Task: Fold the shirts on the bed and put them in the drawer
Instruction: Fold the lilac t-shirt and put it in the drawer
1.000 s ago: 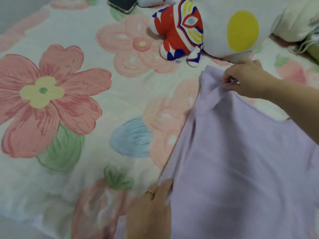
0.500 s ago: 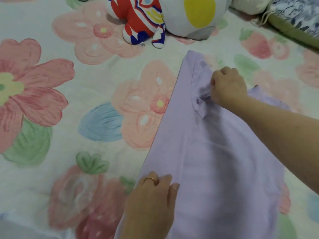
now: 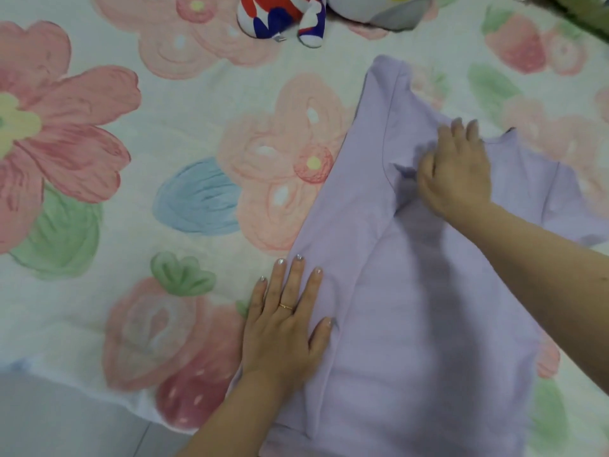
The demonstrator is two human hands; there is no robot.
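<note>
A lilac shirt [image 3: 412,324] lies spread on the flower-print bed cover [image 3: 164,133], its left side folded over toward the middle. My left hand [image 3: 286,321], with a ring on one finger, rests flat and open on the shirt's left folded edge, fingers spread. My right hand [image 3: 456,173] lies palm down on the upper part of the shirt near the sleeve, fingers apart, pressing the wrinkled cloth. The right forearm crosses the shirt from the lower right. No drawer is in view.
A red, white and blue plush toy [image 3: 283,18] and a white cushion [image 3: 379,11] sit at the top edge of the bed. The bed's near edge and grey floor [image 3: 49,420] show at the lower left.
My right hand has let go of the pinched shirt cloth and now lies flat on it. My left hand has opened from curled to flat. The view has tilted down and nearer.
</note>
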